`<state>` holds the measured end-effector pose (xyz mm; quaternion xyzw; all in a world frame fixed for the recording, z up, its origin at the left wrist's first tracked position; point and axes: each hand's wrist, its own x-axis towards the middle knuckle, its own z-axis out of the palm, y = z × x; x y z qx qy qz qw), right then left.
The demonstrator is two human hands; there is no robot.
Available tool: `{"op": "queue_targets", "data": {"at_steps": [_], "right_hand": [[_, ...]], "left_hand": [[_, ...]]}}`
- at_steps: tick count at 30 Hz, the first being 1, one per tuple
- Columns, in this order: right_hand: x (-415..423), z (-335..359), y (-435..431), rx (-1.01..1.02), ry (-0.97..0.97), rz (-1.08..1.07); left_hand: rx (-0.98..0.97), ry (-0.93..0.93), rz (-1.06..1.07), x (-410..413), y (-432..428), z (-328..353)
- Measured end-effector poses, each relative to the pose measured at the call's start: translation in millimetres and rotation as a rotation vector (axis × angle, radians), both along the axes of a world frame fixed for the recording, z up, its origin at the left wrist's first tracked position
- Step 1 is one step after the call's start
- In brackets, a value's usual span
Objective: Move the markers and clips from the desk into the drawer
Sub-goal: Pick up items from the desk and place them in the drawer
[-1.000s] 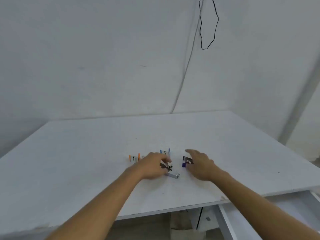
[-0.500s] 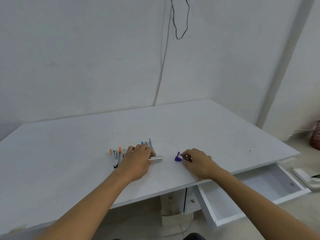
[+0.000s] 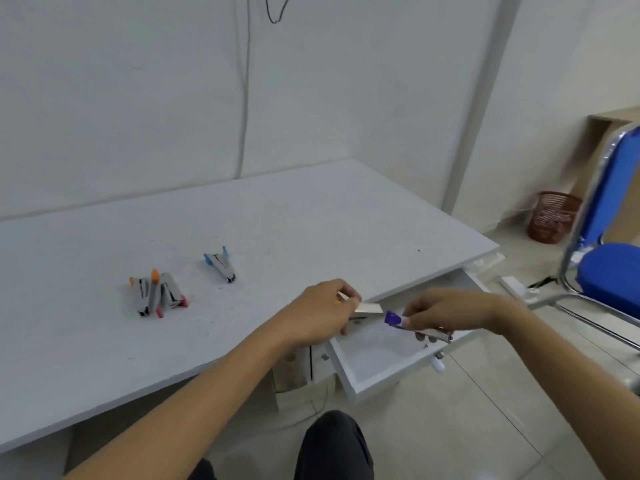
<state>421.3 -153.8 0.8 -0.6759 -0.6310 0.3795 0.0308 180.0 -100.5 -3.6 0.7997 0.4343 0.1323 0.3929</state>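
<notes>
My left hand [image 3: 322, 315] is at the desk's front right edge, closed around a pale marker [image 3: 369, 308] whose end sticks out over the open white drawer [image 3: 367, 379]. My right hand [image 3: 450, 311] hovers above the drawer, gripping a grey marker with a purple cap [image 3: 393, 319]. On the white desk [image 3: 311, 216] lie a bunch of markers with orange and pink caps [image 3: 157, 296] and, further right, two blue-capped markers [image 3: 220, 264]. I cannot make out any clips.
A blue chair with a chrome frame [image 3: 609, 271] stands right of the drawer. A reddish-brown wastebasket [image 3: 554, 216] sits on the floor by the wall. A black cable [image 3: 244, 98] hangs down the wall behind the desk. My knee [image 3: 332, 445] is below the desk edge.
Both hands lifted markers off the desk and carried them right, over the open drawer. My view swung right, bringing the chair and wastebasket into sight.
</notes>
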Motion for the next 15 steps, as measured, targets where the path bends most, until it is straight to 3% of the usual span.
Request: {"op": "queue_targets", "data": {"at_steps": [3, 7, 11, 15], "right_hand": [[-4.8, -29.0, 3.2, 0.115, -0.314, -0.004], [-23.8, -73.8, 16.0, 0.257, -0.436, -0.100], [-33.7, -97.2, 29.8, 0.340, -0.467, -0.113], [-24.0, -100.3, 30.7, 0.364, -0.444, -0.185]], "left_hand": [[-0.108, 0.091, -0.075, 17.5, -12.6, -19.4], [-0.209, 0.158, -0.032, 26.0, -25.6, -47.5], [-0.123, 0.125, 0.014, 30.2, -28.2, -61.3], [0.100, 0.200, -0.064, 42.1, -21.9, -68.6]]}}
